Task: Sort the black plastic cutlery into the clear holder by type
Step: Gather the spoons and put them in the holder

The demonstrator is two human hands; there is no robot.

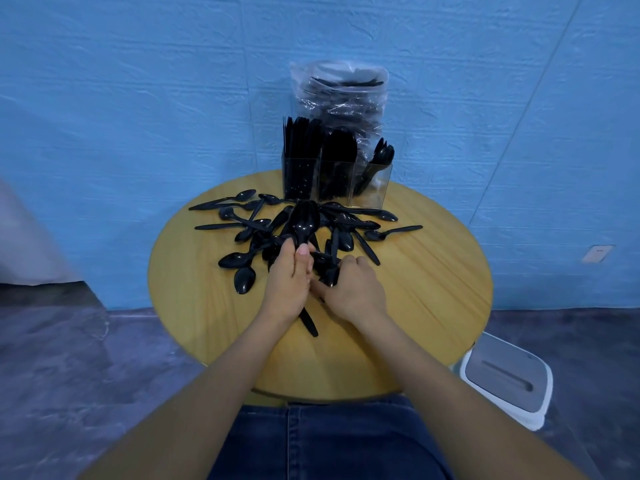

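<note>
Several spoons (304, 221) are gripped in the left hand (289, 284); another piece is pinched by the right hand (353, 289). Next, careful lowering into the clear holder (337, 181) is called for.

Glossy black plastic spoons (304, 220) lie on a smooth wood-grain table (433, 289); the holder (372, 188) is clear plastic, the bag (341, 95) crinkled film.

Black spoons (242, 261) lie on a yellow wood-grain table (433, 289). The wall (138, 116) is blue; the jeans (329, 441) are dark blue.
</note>
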